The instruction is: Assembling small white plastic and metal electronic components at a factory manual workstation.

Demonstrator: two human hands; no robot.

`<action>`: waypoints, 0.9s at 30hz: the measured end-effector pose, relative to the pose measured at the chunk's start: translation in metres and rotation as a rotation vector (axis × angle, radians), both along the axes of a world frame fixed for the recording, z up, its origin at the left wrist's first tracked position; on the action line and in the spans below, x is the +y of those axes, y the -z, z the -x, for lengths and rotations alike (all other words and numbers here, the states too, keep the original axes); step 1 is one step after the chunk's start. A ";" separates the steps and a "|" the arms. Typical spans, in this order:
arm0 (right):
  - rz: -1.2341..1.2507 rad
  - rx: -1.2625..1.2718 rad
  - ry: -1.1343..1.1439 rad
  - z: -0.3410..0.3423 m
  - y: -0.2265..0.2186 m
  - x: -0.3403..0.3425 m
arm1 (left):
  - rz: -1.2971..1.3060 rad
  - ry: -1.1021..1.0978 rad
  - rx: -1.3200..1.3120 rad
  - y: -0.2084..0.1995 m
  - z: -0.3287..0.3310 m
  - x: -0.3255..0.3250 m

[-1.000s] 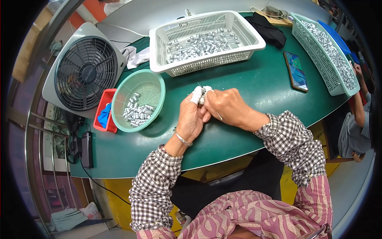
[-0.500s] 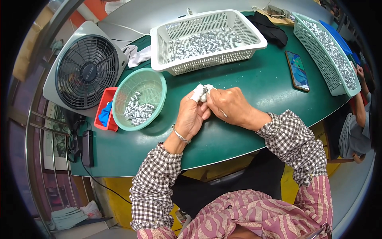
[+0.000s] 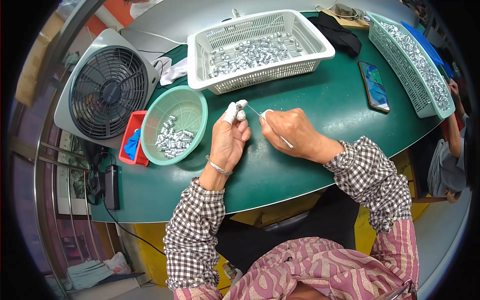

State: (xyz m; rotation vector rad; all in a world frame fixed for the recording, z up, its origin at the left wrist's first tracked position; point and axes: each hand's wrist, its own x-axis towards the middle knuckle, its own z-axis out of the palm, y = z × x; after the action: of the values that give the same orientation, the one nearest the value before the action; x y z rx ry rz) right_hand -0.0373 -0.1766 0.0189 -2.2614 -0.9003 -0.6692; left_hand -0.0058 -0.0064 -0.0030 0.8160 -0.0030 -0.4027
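Observation:
My left hand (image 3: 229, 142) is raised over the table, its white-wrapped fingertips pinched on a small silver metal part (image 3: 239, 106) that the fingers mostly hide. To its right, my right hand (image 3: 296, 131) grips a thin metal pick (image 3: 285, 142), one end pointing up-left toward that part and the other sticking out below the fingers. Left of my left hand is a round green basket (image 3: 201, 122), tilted, with small silver metal parts (image 3: 175, 142) at its bottom. Farther off stands a white rectangular basket (image 3: 265, 80) with many more such parts.
A green basket (image 3: 400, 65) full of metal parts and a phone (image 3: 374, 87) lie at the right. A fan (image 3: 110, 92), a red tray (image 3: 131, 155) with blue cloth and a black power adapter (image 3: 111, 185) are at the left. Black cloth (image 3: 337, 35) lies behind. Another person's arm (image 3: 454, 125) shows far right.
My hands have drawn apart: the left moved slightly left, and the right pulled back a little, so the pick's tip now shows clear between them.

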 end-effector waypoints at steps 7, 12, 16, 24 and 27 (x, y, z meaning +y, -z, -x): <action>-0.200 0.008 -0.005 -0.016 0.004 -0.007 | -0.052 -0.027 0.028 -0.008 0.007 -0.004; -0.317 0.108 -0.125 -0.014 -0.001 -0.010 | -0.112 -0.057 0.073 -0.013 0.007 -0.007; -0.384 0.195 -0.185 -0.011 -0.003 -0.008 | -0.056 -0.022 0.086 -0.006 0.005 -0.002; -0.355 0.318 -0.209 -0.008 -0.003 -0.009 | -0.002 0.008 0.077 -0.005 0.004 -0.001; -0.379 0.337 -0.208 -0.008 -0.005 -0.008 | -0.014 0.016 0.080 -0.006 0.004 -0.002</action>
State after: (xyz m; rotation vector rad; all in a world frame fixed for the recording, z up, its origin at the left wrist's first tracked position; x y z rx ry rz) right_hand -0.0297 -0.1847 0.0239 -1.8392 -0.7552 -0.3176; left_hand -0.0099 -0.0088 0.0035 0.8140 0.0681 -0.4511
